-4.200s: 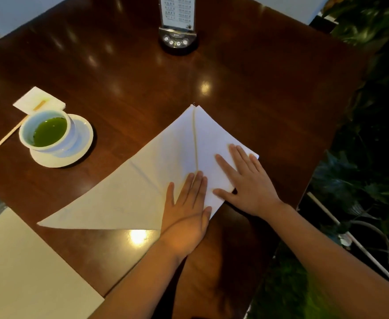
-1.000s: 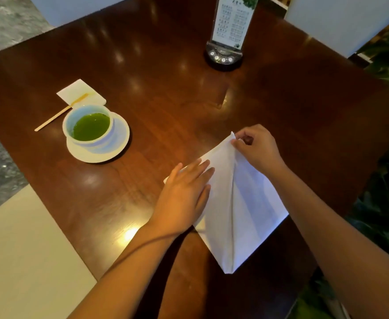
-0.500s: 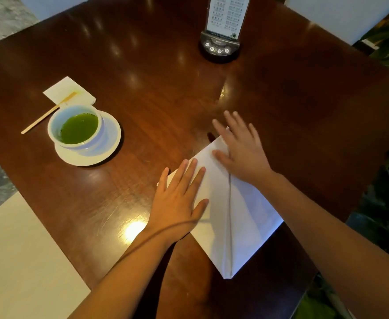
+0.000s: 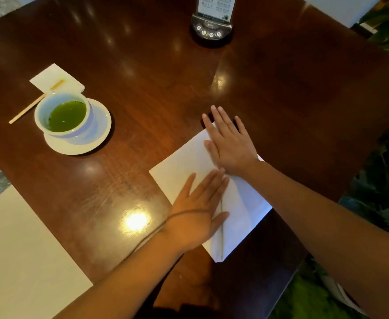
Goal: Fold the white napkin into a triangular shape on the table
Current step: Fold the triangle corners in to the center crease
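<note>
The white napkin lies folded into a kite-like shape on the dark wooden table, with a centre crease running from its far tip to its near point at the table's right edge. My left hand lies flat, fingers apart, on the napkin's near left half. My right hand presses flat on the far tip, its fingertips reaching past the napkin onto the wood. Neither hand grips anything.
A white cup of green tea stands on a saucer at the left, with a small paper napkin and a wooden stick behind it. A menu stand is at the far side. Plants border the right.
The napkin went from a wide triangle to a narrow kite shape. In the last second my right hand let go of the far tip and flattened on it; my left hand slid nearer along the crease.
</note>
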Demonstrator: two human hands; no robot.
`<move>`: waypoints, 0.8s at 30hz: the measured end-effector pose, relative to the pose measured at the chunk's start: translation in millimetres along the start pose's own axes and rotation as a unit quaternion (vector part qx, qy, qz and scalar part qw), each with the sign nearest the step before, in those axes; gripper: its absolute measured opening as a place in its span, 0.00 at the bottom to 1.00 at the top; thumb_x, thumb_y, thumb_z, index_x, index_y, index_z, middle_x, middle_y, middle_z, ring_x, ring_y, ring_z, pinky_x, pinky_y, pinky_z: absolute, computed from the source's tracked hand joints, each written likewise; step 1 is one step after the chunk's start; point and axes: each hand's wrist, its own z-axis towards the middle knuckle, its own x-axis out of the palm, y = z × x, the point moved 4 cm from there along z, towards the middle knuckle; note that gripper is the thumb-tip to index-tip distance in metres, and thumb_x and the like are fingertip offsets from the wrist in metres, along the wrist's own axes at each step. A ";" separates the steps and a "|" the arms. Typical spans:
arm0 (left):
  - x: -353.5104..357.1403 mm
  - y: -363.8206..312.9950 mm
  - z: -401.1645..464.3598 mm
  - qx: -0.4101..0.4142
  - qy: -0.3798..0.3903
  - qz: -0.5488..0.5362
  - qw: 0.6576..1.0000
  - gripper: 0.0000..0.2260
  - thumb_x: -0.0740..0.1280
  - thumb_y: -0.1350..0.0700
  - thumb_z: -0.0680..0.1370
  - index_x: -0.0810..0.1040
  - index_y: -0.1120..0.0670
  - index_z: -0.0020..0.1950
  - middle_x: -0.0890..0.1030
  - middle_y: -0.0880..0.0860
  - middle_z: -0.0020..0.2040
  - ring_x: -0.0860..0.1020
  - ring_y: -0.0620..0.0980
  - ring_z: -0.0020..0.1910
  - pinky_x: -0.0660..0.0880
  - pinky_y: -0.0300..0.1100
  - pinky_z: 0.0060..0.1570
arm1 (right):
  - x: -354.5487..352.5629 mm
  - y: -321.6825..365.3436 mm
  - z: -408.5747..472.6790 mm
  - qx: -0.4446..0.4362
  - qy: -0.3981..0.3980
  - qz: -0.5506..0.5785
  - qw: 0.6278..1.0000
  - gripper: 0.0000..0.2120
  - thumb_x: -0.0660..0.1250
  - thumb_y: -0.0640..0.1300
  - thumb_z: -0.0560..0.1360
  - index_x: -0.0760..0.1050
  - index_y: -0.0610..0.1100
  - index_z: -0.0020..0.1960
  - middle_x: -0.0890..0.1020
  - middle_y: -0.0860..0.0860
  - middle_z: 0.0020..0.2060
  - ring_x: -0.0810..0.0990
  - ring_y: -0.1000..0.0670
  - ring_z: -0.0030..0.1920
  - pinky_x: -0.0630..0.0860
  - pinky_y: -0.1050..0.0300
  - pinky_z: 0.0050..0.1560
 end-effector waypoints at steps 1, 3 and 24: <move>2.1 -4.6 -3.1 0.016 -0.002 0.001 1.000 0.29 0.41 0.41 0.80 0.57 0.56 0.75 0.62 0.55 0.75 0.55 0.53 0.74 0.49 0.56 0.70 | -0.5 -0.6 0.4 -0.001 0.000 0.001 1.000 0.27 0.40 0.56 0.79 0.45 0.47 0.76 0.48 0.46 0.76 0.42 0.49 0.75 0.45 0.46 0.72; 5.3 -9.4 -9.9 0.045 -0.011 0.010 0.999 0.27 0.42 0.43 0.81 0.59 0.55 0.75 0.64 0.54 0.74 0.59 0.53 0.74 0.52 0.57 0.69 | -2.1 -1.7 0.7 0.001 -0.002 0.003 1.000 0.27 0.40 0.56 0.80 0.45 0.47 0.76 0.48 0.46 0.76 0.42 0.49 0.75 0.45 0.47 0.73; -6.9 43.7 1.9 -0.290 -0.127 -0.011 0.949 0.29 0.46 0.41 0.80 0.50 0.55 0.77 0.52 0.54 0.78 0.47 0.51 0.76 0.43 0.53 0.72 | 1.6 17.6 -25.8 0.011 -0.024 0.000 1.000 0.27 0.44 0.54 0.80 0.47 0.45 0.76 0.51 0.45 0.76 0.45 0.48 0.75 0.46 0.48 0.73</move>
